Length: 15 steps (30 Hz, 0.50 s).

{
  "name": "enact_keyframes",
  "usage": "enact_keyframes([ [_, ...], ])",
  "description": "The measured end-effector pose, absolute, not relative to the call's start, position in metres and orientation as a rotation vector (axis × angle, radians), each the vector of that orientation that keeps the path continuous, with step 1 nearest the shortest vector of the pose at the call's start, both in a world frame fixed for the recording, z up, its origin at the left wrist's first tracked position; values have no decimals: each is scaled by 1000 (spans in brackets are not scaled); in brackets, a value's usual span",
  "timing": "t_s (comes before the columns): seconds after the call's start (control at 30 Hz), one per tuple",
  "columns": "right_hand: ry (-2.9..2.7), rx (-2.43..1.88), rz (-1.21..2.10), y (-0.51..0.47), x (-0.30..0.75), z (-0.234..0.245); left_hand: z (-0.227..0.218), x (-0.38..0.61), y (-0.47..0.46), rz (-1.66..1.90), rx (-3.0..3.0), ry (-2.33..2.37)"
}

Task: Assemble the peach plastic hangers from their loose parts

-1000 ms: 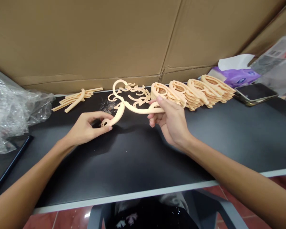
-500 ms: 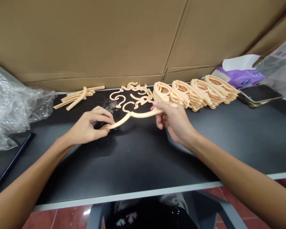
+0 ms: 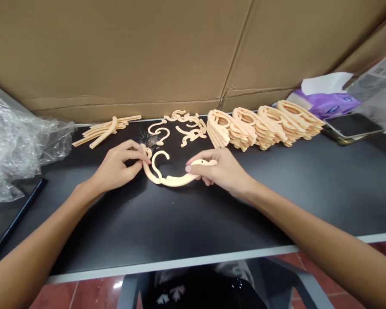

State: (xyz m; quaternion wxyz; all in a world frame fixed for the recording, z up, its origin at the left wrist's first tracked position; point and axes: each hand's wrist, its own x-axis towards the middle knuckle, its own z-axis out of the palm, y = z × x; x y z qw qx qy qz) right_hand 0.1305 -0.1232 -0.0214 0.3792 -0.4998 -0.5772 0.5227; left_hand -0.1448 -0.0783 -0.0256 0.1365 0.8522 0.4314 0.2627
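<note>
Crumpled plastic bag (image 3: 16, 141) lay at 9 o'clock on the black table (image 3: 180, 223). A small pile of peach strips (image 3: 104, 128) sat at 11 o'clock from my hands. My left hand (image 3: 116, 169) pinched one end of a curved peach hanger (image 3: 173, 181) between thumb and fingertips. The hanger sat bowed at table centre, hook turned toward 12 o'clock; touching the top or just over it, I could not tell. Loose hooks (image 3: 180, 126) were scattered at 12 o'clock, apart from it. My right hand (image 3: 221, 171) gripped the hanger's other end. Four fanned stacks (image 3: 266, 124) of like pieces stood at 1 o'clock. Judgement: stacks done, one piece in hand, loose hooks and strips left. Tissue pack (image 3: 328, 101) and phone (image 3: 352, 125) at 2 o'clock.
</note>
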Motion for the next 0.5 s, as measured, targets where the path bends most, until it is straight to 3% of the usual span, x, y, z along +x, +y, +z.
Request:
enact_keyframes([
  [0.3, -2295, -1247, 431, -143, 124, -36, -26, -136, -87, 775, 2407, 1139],
  [0.5, -2412, -1192, 309, -144, 125, -38, -28, -135, -88, 750, 2414, 1147],
])
